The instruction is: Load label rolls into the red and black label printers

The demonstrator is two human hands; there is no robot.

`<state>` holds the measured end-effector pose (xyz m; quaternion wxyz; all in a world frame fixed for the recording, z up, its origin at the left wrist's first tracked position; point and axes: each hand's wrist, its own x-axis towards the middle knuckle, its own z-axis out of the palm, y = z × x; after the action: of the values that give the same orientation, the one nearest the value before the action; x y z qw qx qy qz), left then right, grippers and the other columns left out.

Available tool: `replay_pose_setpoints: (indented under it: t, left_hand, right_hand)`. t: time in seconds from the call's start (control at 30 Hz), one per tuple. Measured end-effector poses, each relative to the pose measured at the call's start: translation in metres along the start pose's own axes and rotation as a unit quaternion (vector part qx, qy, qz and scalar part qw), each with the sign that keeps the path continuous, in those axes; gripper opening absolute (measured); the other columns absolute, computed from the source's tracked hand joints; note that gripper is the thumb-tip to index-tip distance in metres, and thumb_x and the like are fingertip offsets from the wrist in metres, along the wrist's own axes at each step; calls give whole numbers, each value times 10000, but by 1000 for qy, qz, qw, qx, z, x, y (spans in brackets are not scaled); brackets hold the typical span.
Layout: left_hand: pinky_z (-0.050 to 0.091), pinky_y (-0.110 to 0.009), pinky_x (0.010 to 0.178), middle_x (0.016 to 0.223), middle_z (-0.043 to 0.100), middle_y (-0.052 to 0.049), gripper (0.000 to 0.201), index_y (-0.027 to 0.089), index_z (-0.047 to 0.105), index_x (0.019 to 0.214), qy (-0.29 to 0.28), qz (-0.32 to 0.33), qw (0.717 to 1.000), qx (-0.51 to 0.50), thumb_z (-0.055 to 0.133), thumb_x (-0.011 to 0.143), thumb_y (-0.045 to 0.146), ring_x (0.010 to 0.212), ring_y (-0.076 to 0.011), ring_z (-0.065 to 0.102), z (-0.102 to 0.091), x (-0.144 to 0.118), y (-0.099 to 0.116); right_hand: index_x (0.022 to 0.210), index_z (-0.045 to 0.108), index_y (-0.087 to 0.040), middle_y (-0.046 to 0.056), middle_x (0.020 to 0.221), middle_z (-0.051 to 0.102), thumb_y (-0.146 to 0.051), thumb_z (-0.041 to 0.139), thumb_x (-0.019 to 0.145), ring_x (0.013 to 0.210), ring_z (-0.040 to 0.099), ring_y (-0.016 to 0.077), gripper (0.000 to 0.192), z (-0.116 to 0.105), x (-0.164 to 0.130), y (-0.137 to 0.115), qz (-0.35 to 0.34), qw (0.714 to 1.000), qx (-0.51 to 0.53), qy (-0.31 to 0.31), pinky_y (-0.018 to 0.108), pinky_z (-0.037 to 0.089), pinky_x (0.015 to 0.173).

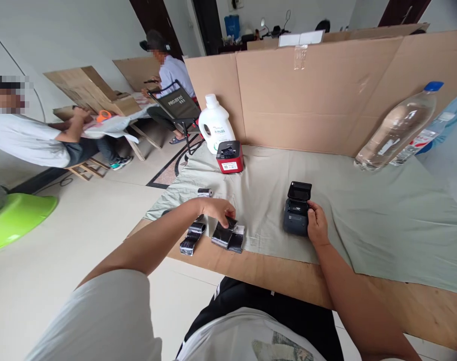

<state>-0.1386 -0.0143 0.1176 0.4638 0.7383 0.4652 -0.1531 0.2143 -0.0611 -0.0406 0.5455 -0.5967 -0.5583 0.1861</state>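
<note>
My left hand [218, 209] reaches over a pair of black foil-wrapped packets [228, 236] near the table's front edge, fingers pinching the top of one. Another crumpled foil wrapper [192, 237] lies just left of them. My right hand [317, 224] rests against the right side of a small dark label printer [296, 214] whose lid stands open. A small silver roll [205, 192] lies on the cloth farther back.
A grey-green cloth [364, 210] covers the wooden table [401, 301]. A red and black printer [229, 156] and a white detergent bottle [214, 124] stand at the back. A clear water bottle [397, 125] leans against the cardboard wall [326, 95]. Two people sit at the left.
</note>
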Motion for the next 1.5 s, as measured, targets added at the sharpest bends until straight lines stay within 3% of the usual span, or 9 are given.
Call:
replay_pose_setpoints:
  t: [0.33,0.47,0.6,0.7,0.83,0.93,1.07,1.23,1.5]
  left_hand:
    - [430,-282,887,1097,646,-63,306,215,678,942,218,-63,970,88,634,639,241,1060,-255,574,37,-42,-63]
    - [431,-308,826,937,642,-62,290,211,655,810,221,-94,957,161,609,534,133,999,-289,570,48,-44,-84]
    - [432,-293,761,869,629,-29,261,220,659,846,231,-93,964,98,597,592,207,893,-248,585,41,-47,-85]
    - [440,-273,730,806,615,-3,315,236,664,947,224,-55,973,-8,626,652,337,828,-213,580,21,-54,-59]
    - [466,-283,750,921,677,-45,452,212,648,1089,137,70,979,-133,705,681,396,861,-208,608,8,-35,14]
    - [478,-290,808,999,678,-59,388,183,627,1111,106,177,966,-153,691,743,288,936,-196,617,20,16,74]
    - [480,-277,841,984,653,-29,335,181,569,1021,228,251,933,-119,703,717,139,940,-166,622,41,104,124]
    - [480,-311,777,858,646,0,251,220,563,951,293,174,939,55,714,755,185,839,-198,624,57,161,137]
    - [472,-270,772,988,580,-12,255,199,553,890,339,239,909,41,755,734,205,876,-163,585,67,169,124]
  right_hand:
    - [1203,607,-200,119,1206,641,-505,415,932,1117,565,259,451,-1,0,0,7,1000,4,2,505,410,1028]
    - [1226,594,-191,130,1219,632,-497,415,935,1124,564,259,458,1,0,1,16,1000,13,-5,505,416,1029]
    - [1243,583,-198,129,1222,627,-486,425,936,1122,561,252,450,2,0,4,17,1000,18,-7,491,432,1017]
    - [1236,586,-201,125,1214,628,-486,434,927,1092,571,250,446,2,0,4,27,999,22,-5,486,452,991]
    - [1224,588,-202,130,1198,630,-490,490,890,1064,579,261,452,2,1,2,39,999,16,-11,484,480,939]
    - [1226,577,-200,142,1205,620,-501,577,834,1068,576,280,494,1,0,-2,43,999,10,-16,485,500,895]
    - [1296,504,-195,158,1268,568,-483,677,759,1118,567,294,633,1,-2,-5,28,999,31,-24,479,521,883]
    - [1339,455,-219,153,1322,531,-431,719,719,1177,531,313,706,0,-4,-5,-45,998,31,-23,481,538,855]
    - [1108,570,-235,131,1298,545,-305,710,708,1206,506,315,429,-4,-3,-18,-92,996,-6,1,542,458,987]
